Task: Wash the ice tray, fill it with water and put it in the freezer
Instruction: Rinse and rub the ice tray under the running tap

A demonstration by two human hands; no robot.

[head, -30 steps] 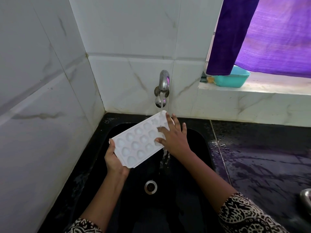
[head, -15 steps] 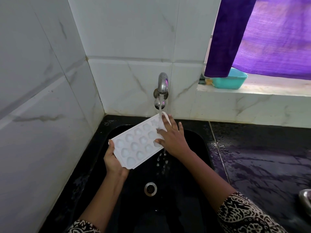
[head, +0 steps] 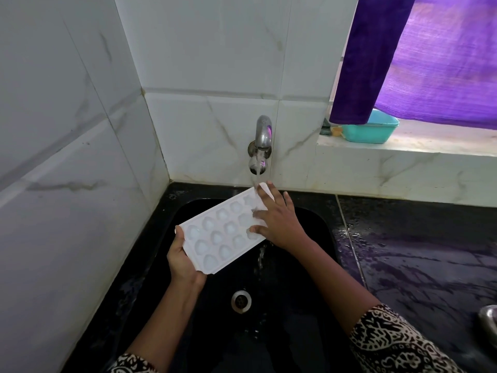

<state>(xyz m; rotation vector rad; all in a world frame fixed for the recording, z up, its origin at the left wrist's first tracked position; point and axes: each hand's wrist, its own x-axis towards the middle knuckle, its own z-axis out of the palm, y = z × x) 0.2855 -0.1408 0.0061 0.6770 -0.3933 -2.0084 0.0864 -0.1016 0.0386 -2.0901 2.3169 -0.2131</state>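
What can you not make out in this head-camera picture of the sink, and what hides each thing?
1. Head view: far-right cells of the ice tray, covered by the right hand.
2. Head view: fingers of the left hand, hidden beneath the tray.
3. Head view: the metal object at the right edge, cut off by the frame.
4. Head view: contents of the teal tub, screened by the purple curtain.

Below the running tap (head: 262, 141), our left hand (head: 183, 262) grips the ice tray (head: 220, 238); our right hand (head: 279, 224) presses its cells.
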